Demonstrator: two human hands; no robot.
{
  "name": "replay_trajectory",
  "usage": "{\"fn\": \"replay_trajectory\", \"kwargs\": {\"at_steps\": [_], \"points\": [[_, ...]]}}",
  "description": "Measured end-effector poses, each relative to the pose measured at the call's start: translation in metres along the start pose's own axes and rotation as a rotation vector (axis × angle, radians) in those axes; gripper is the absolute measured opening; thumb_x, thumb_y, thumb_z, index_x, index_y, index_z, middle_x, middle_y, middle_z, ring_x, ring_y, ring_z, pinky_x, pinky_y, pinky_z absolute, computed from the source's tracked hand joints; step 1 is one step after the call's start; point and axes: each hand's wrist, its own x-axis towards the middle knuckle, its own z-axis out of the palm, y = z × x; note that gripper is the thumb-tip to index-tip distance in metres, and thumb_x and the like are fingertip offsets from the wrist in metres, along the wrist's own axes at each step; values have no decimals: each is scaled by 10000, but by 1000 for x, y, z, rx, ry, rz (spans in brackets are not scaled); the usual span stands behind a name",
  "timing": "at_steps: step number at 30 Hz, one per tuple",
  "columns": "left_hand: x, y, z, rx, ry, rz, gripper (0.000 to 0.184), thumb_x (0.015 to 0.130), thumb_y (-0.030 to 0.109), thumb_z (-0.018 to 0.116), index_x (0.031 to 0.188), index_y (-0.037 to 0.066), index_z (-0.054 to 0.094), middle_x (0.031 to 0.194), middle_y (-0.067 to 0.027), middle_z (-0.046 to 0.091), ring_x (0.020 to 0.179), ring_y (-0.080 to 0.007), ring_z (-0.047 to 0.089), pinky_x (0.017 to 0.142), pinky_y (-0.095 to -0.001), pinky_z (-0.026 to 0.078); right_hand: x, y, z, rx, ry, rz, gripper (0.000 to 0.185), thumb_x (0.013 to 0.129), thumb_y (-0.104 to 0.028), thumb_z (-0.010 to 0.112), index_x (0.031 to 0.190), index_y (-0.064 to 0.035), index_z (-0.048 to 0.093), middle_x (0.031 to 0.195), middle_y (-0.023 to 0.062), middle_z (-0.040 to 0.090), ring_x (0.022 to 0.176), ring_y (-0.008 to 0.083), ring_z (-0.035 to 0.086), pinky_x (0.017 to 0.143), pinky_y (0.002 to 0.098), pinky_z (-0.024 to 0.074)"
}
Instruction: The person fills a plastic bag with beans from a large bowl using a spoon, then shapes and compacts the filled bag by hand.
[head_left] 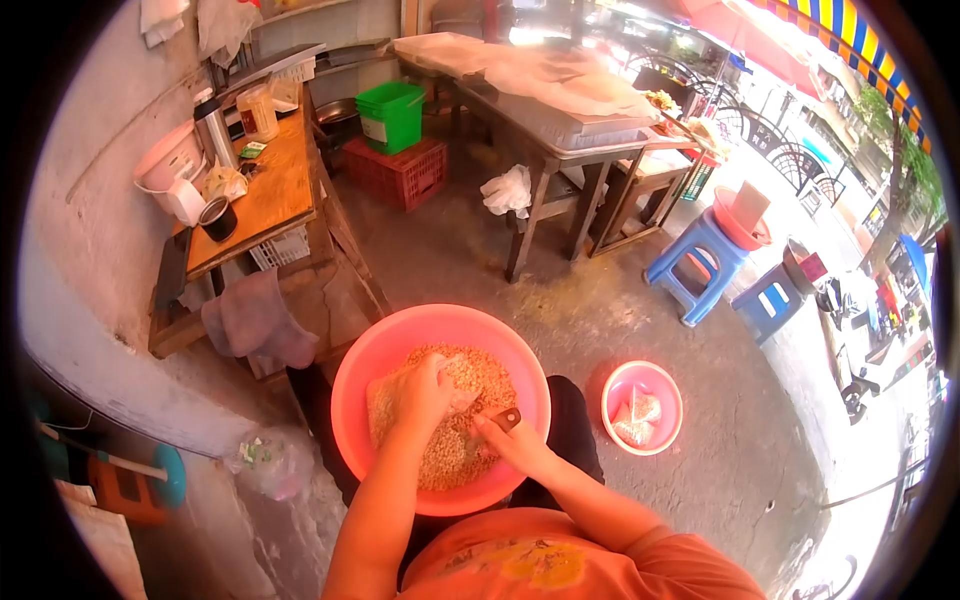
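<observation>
A large pink basin [357, 360] sits on my lap, filled with small tan grains or beans [450, 462]. My left hand [425, 392] is inside it, fingers closed on a thin clear plastic bag [384, 400] that seems to have grains in it. On the basin's right side, my right hand [512, 446] grips a tool with a brown handle [508, 418]. A hole shows near the handle's end. The working end of this tool is too hidden to name, so I cannot tell its kind.
On the floor at my right, a small pink basin [608, 402] holds bagged grains [637, 418]. A wooden table [262, 190] with a thermos [214, 130] and dark cup [217, 218] stands left. Ahead are a green bucket [390, 116] on a red crate [418, 178] and a blue stool [700, 265].
</observation>
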Motion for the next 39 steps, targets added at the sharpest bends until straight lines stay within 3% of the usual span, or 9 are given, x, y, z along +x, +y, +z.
{"fn": "replay_trajectory", "kwargs": {"at_steps": [11, 15, 20, 21, 23, 26, 32, 36, 39], "points": [[-4, 2, 0, 44, 20, 1, 203, 884, 172, 552, 1037, 97, 662, 890, -175, 689, 849, -374, 657, 771, -461, 492, -5, -19, -40, 445, 213, 16, 340, 1001, -291, 477, 800, -41, 589, 624, 37, 536, 555, 115, 490, 524, 239, 365], [-5, 6, -2, 92, 2, -1, 193, 897, 151, 534, 1044, 92, 643, 899, -194, 686, 873, -380, 658, 782, -479, 497, -2, -30, -52, 497, 352, -233, 342, 1005, -278, 454, 799, -32, 573, 641, 63, 553, 548, 116, 468, 523, 243, 339], [-4, 6, -2, 90, 15, 14, 198, 894, 144, 536, 1052, 103, 649, 912, -180, 693, 878, -369, 662, 792, -478, 495, 1, -22, -26, 16, 417, -336, 293, 1031, -234, 432, 871, -37, 580, 716, 26, 583, 658, 93, 538, 576, 254, 409], [-3, 4, 0, 81, 28, 23, 200, 891, 142, 537, 1051, 103, 649, 915, -179, 693, 879, -368, 663, 795, -477, 495, -5, -38, -19, -126, 344, -358, 159, 993, -131, 508, 898, -29, 586, 737, 55, 600, 673, 157, 578, 584, 292, 428], [-3, -1, 5, 60, 52, 39, 203, 884, 138, 538, 1050, 102, 649, 919, -177, 695, 881, -365, 664, 802, -477, 496, 4, -21, -9, -489, 379, -750, 63, 907, -72, 610, 915, -10, 611, 776, 111, 609, 699, 269, 599, 640, 344, 462], [-3, 2, 3, 88, 40, 24, 212, 875, 142, 543, 1055, 105, 649, 924, -172, 695, 886, -364, 664, 811, -471, 498, -1, -37, -6, -579, 345, -725, 70, 840, -39, 645, 899, -21, 612, 792, 146, 623, 751, 350, 606, 696, 408, 472], [-1, 3, 1, 92, 23, -5, 206, 876, 172, 546, 1047, 118, 648, 904, -180, 691, 872, -369, 662, 790, -476, 500, -1, -36, -16, -654, 529, -698, 14, 851, -50, 634, 851, -43, 622, 749, 105, 622, 726, 321, 598, 740, 404, 456], [-1, 0, 3, 73, 29, 4, 203, 876, 184, 549, 1040, 117, 648, 892, -185, 690, 855, -373, 662, 771, -482, 500, -13, -39, -24, -345, 570, -584, 126, 893, -69, 585, 775, -52, 628, 702, 92, 614, 694, 289, 552, 702, 353, 442], [0, 1, 1, 60, 28, -2, 198, 876, 189, 553, 1031, 113, 649, 895, -183, 691, 850, -374, 663, 766, -481, 501, -19, -35, -37, -348, 348, -514, 152, 922, -133, 571, 811, -46, 629, 683, 103, 613, 693, 289, 572, 666, 353, 452]]}}
